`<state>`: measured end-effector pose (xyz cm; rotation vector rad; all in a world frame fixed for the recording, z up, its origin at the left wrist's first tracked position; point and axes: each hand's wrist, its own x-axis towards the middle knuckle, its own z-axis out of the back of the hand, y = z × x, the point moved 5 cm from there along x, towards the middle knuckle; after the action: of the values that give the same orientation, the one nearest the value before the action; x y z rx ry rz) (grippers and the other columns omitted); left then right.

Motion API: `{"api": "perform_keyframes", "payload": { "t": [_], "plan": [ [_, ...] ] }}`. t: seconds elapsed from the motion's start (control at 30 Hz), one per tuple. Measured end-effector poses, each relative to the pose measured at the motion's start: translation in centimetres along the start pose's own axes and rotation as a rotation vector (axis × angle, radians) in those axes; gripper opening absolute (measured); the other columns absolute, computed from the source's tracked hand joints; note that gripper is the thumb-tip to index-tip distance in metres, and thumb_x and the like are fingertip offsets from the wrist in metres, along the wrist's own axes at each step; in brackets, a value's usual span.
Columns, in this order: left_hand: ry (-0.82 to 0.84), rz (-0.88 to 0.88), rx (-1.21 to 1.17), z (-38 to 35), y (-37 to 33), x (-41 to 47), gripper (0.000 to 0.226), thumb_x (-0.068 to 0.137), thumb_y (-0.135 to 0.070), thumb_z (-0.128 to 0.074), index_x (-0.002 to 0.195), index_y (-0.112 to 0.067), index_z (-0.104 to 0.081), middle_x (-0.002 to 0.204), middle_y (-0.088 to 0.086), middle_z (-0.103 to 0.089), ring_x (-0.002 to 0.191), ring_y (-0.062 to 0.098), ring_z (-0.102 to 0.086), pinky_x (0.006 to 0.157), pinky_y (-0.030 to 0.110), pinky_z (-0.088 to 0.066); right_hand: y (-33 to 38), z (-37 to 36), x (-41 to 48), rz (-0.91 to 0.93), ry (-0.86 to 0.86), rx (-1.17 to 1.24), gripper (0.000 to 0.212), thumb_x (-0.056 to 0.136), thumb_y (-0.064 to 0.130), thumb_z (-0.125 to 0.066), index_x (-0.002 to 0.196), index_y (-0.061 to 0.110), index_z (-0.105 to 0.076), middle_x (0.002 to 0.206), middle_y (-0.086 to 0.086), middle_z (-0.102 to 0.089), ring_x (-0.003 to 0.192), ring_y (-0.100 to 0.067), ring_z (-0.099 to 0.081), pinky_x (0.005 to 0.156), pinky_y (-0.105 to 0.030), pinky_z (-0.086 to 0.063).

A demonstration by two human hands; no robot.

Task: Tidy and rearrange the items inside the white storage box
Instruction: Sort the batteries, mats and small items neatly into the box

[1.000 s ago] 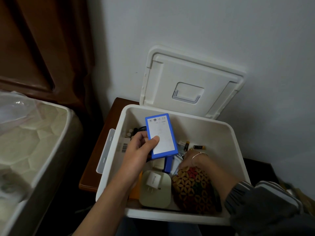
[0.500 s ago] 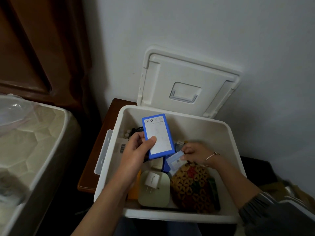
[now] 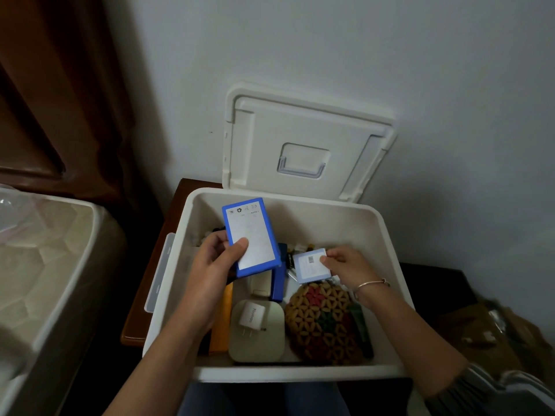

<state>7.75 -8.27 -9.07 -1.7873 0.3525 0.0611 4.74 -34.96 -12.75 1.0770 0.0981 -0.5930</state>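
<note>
The white storage box [image 3: 387, 235] stands open, its lid [image 3: 303, 139] leaning against the wall behind it. My left hand [image 3: 214, 262] grips a blue-edged flat box [image 3: 250, 237] with a white face, held up over the box's left half. My right hand [image 3: 345, 262] pinches a small pale blue card-like packet [image 3: 310, 265] above the middle of the box. Below lie a round patterned pouch [image 3: 324, 322], a pale green square case [image 3: 258, 340] with a white plug adapter [image 3: 252, 315] on it, an orange item [image 3: 222, 319] and a dark blue item [image 3: 279, 280].
The box sits on a brown wooden stand [image 3: 144, 310] in a corner of the white wall. A mattress edge [image 3: 51, 265] lies to the left. A brown bag [image 3: 495, 331] sits on the floor at the right. Small batteries and clutter lie at the box's back.
My right hand has come up from the bottom of the box holding the small pale blue packet. My left hand keeps the blue-edged box raised in about the same place.
</note>
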Motion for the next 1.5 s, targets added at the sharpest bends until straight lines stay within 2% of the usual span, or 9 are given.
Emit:
{"api": "perform_keyframes", "payload": {
  "t": [0.17, 0.27, 0.43, 0.6, 0.7, 0.87, 1.0, 1.23, 1.5],
  "plan": [
    [-0.046, -0.043, -0.007, 0.7, -0.1, 0.0, 0.044, 0.077, -0.044, -0.07, 0.113, -0.021, -0.059, 0.103, -0.003, -0.072, 0.096, 0.015, -0.071, 0.064, 0.019, -0.055, 0.1, -2.4, -1.5, -0.056, 0.093, -0.003, 0.009, 0.089, 0.011, -0.062, 0.098, 0.01, -0.063, 0.088, -0.005, -0.062, 0.073, -0.013, -0.056, 0.06, -0.02, -0.045],
    [-0.085, -0.084, -0.047, 1.0, -0.7, -0.2, 0.046, 0.078, -0.038, -0.072, 0.115, -0.015, -0.059, 0.103, 0.002, -0.072, 0.094, 0.018, -0.071, 0.064, 0.019, -0.055, 1.1, -4.5, -2.4, -0.015, 0.097, 0.003, 0.009, 0.084, 0.011, -0.068, 0.089, 0.014, -0.062, 0.082, 0.0, -0.064, 0.065, -0.008, -0.06, 0.052, -0.016, -0.049],
    [-0.141, -0.116, -0.047, 1.8, -2.0, -1.3, 0.052, 0.07, -0.046, -0.069, 0.115, -0.02, -0.058, 0.104, -0.005, -0.071, 0.097, 0.013, -0.07, 0.062, 0.015, -0.054, 3.0, -8.6, -2.0, 0.115, 0.148, -0.291, 0.015, 0.08, 0.02, -0.071, 0.088, 0.007, -0.07, 0.092, -0.008, -0.07, 0.081, -0.016, -0.064, 0.069, -0.026, -0.052],
    [-0.138, -0.138, -0.031, 3.6, -3.9, -2.4, 0.041, 0.076, -0.043, -0.073, 0.11, -0.022, -0.061, 0.105, -0.001, -0.071, 0.093, 0.015, -0.07, 0.064, 0.016, -0.053, 4.0, -10.6, -1.0, 0.167, 0.12, -0.47, 0.019, 0.078, 0.018, -0.068, 0.067, 0.003, -0.064, 0.071, -0.019, -0.06, 0.069, -0.025, -0.061, 0.066, -0.035, -0.053],
    [-0.12, -0.152, -0.055, 4.3, -5.7, -2.8, 0.028, 0.08, -0.038, -0.065, 0.104, -0.024, -0.065, 0.103, 0.004, -0.072, 0.089, 0.016, -0.07, 0.068, 0.024, -0.052, 3.7, -11.3, -0.7, 0.18, 0.118, -0.487, 0.024, 0.078, 0.019, -0.068, 0.08, -0.005, -0.066, 0.091, -0.021, -0.068, 0.082, -0.029, -0.066, 0.073, -0.038, -0.054],
    [-0.097, -0.197, -0.096, 5.0, -9.4, -3.8, 0.013, 0.079, -0.035, -0.066, 0.09, -0.03, -0.071, 0.101, 0.005, -0.072, 0.086, 0.017, -0.07, 0.067, 0.023, -0.054, 3.5, -12.0, -0.7, 0.199, 0.13, -0.465, 0.026, 0.081, 0.025, -0.069, 0.102, 0.009, -0.069, 0.106, -0.007, -0.069, 0.099, -0.02, -0.064, 0.084, -0.028, -0.052],
    [-0.099, -0.224, -0.106, 5.5, -11.4, -4.9, 0.009, 0.078, -0.033, -0.067, 0.085, -0.028, -0.07, 0.093, 0.002, -0.072, 0.076, 0.013, -0.07, 0.057, 0.019, -0.053, 4.2, -12.4, -1.1, 0.219, 0.094, -0.471, 0.025, 0.083, 0.024, -0.068, 0.103, 0.009, -0.067, 0.102, -0.008, -0.069, 0.095, -0.021, -0.064, 0.077, -0.026, -0.05],
    [-0.15, -0.208, -0.09, 6.4, -11.8, -6.4, 0.024, 0.075, -0.033, -0.069, 0.095, -0.02, -0.066, 0.098, 0.006, -0.072, 0.082, 0.018, -0.071, 0.061, 0.024, -0.055, 4.7, -13.4, -2.9, 0.306, -0.027, -0.519, 0.031, 0.088, 0.022, -0.059, 0.115, 0.008, -0.053, 0.099, -0.012, -0.066, 0.09, -0.029, -0.064, 0.071, -0.034, -0.053],
    [-0.163, -0.187, -0.103, 7.1, -11.3, -7.4, 0.028, 0.075, -0.035, -0.069, 0.099, -0.021, -0.067, 0.1, 0.007, -0.073, 0.085, 0.02, -0.071, 0.065, 0.026, -0.056, 2.9, -13.5, -2.3, 0.07, 0.017, -0.443, 0.025, 0.091, 0.017, -0.053, 0.109, 0.002, -0.061, 0.106, -0.018, -0.065, 0.101, -0.032, -0.061, 0.081, -0.033, -0.05]
  ]
}}
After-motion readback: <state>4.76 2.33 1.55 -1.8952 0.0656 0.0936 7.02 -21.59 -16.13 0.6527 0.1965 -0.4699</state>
